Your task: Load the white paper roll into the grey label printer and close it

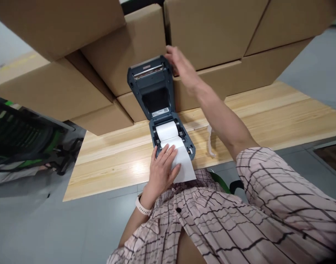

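A dark label printer stands on the wooden table with its lid [156, 86] raised. In its base [187, 139] sits a white paper roll [167, 131], and a strip of paper [184, 165] runs from it over the front edge. My left hand [163, 167] lies on the strip at the printer's front, fingers spread, pressing it flat. My right hand [180, 66] is at the right edge of the raised lid, its fingers partly hidden behind it; what they hold, if anything, cannot be made out.
Large cardboard boxes [206, 33] stand behind the printer and lean over the table [102, 161] at the left. A curled white paper strip [210, 143] lies right of the printer. A green and black chair [22, 135] is at the far left.
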{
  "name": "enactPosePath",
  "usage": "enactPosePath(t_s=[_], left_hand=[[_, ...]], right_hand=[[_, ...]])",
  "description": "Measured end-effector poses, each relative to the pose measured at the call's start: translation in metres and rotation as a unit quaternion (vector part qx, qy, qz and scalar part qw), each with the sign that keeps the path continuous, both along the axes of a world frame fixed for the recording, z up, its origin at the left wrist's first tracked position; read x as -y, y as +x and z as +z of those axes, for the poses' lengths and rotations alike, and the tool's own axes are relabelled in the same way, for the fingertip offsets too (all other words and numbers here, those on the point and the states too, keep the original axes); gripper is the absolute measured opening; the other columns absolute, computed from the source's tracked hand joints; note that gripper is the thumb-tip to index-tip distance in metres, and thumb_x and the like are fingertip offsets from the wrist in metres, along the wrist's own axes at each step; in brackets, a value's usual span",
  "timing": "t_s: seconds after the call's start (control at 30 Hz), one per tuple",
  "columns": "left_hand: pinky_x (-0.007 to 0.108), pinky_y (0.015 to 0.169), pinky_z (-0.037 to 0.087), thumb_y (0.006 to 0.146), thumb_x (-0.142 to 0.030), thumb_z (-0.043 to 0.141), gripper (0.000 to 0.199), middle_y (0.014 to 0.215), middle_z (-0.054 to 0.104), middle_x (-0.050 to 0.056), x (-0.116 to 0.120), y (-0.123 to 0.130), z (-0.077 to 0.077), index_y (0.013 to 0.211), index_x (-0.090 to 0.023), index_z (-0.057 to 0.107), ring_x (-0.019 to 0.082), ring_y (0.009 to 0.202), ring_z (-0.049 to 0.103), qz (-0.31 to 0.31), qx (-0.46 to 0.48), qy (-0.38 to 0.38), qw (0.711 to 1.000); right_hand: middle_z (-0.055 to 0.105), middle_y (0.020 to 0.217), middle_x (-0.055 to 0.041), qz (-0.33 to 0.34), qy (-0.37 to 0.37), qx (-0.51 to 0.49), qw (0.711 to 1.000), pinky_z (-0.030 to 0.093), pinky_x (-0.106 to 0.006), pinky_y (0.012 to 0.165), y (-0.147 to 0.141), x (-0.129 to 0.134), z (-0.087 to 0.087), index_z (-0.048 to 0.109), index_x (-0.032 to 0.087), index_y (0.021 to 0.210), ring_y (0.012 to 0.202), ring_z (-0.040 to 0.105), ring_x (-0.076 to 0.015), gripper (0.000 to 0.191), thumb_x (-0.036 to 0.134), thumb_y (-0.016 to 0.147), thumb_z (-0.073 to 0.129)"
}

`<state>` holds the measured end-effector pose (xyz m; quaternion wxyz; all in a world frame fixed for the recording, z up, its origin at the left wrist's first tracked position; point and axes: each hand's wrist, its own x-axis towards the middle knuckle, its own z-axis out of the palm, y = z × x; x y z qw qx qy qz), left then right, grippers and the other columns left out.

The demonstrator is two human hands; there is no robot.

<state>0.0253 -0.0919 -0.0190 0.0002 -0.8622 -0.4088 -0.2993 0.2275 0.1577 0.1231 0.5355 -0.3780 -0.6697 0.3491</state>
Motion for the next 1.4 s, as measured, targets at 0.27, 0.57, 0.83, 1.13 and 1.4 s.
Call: enactPosePath(t_s=[0.27,0.57,0.83,1.13,1.4], left_hand=[[0.064,0.129,0.041,0.104,-0.035,0.065,0.047,0.147,0.074,0.014,0.010,0.006,0.001,0.149,-0.021,0.062,0.033,0.145,0.066,-0.016,0.031,0.011,0.999],[0.047,0.108,0.060,0.106,-0.034,0.063,0.027,0.126,0.077,0.007,0.023,-0.005,0.011,0.130,-0.028,0.074,0.025,0.126,0.072,0.172,0.418,0.130,0.882],[0.054,0.137,0.033,0.081,-0.069,0.085,0.104,0.177,0.041,0.011,-0.014,0.014,0.003,0.167,-0.034,0.039,0.039,0.167,0.034,0.143,0.592,-0.326,0.724],[0.051,0.127,0.046,0.084,-0.076,0.078,0.110,0.168,0.053,0.018,-0.015,0.007,-0.021,0.171,-0.029,0.028,0.039,0.157,0.051,0.134,0.542,-0.302,0.773],[0.042,0.106,0.058,0.102,-0.065,0.061,0.063,0.156,0.058,0.015,0.016,0.009,-0.021,0.153,-0.029,0.051,0.029,0.139,0.062,0.186,0.427,-0.175,0.868]], right_hand=[[0.076,0.138,-0.0018,0.045,0.016,-0.053,0.997,0.051,-0.047,0.123,-0.008,0.003,-0.011,0.067,0.030,0.136,0.135,0.068,-0.0257,0.083,0.092,0.100,0.024],[0.075,0.141,-0.0024,0.097,0.100,0.047,0.989,0.039,-0.064,0.130,0.025,0.156,-0.092,0.077,0.032,0.113,0.149,0.058,-0.0312,0.039,0.063,0.108,0.054],[0.020,0.186,-0.0009,0.105,-0.090,-0.039,0.990,0.013,-0.053,0.143,0.025,0.182,-0.145,0.022,0.036,0.175,0.174,0.013,-0.0293,0.105,0.069,0.091,0.075],[0.028,0.184,-0.0072,0.114,-0.181,-0.075,0.974,0.024,-0.054,0.141,0.022,0.191,-0.151,0.017,0.030,0.177,0.172,0.023,-0.0320,0.118,0.072,0.085,0.078],[0.042,0.176,-0.0126,0.070,-0.123,-0.031,0.989,0.037,-0.051,0.135,0.019,0.190,-0.162,0.002,0.030,0.178,0.167,0.037,-0.0325,0.120,0.083,0.089,0.063]])
